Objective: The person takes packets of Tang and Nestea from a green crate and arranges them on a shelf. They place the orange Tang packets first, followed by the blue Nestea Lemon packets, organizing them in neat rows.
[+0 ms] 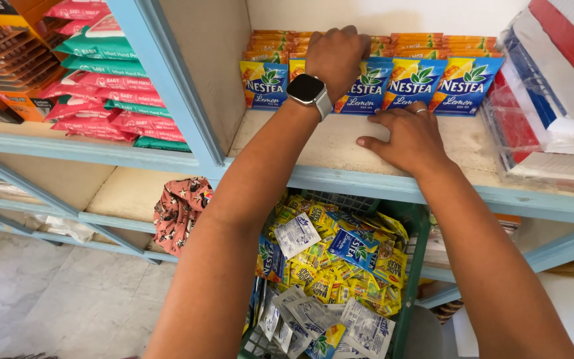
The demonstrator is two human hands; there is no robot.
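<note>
Nearest us, below both forearms, a green basket (412,279) brims with loose yellow, blue and white sachets (340,266). Up from it, past the pale-blue shelf edge (380,186), our right hand (410,139) lies flat on the bare shelf board (327,143), fingers spread fairly wide and holding nothing, fingertips just short of the row of blue-and-yellow drink-mix packets (413,83). Beyond and to its left, our left hand (335,56), with a watch (308,90) on its wrist, curls over the top of that row and presses on the packets; whether the fingers pinch one packet or only rest on the tops we cannot tell. Behind the standing row lie stacked orange packets (420,43).

To do this well, we judge that the left hand should keep the row upright while the right squares the lower edges so the fronts line up.

Room is tight: a shelf post (167,86) stands close to the left of the left hand, and a red, white and blue stack (553,86) sits just to the right of the right hand. The open board lies under and in front of the right palm.
</note>
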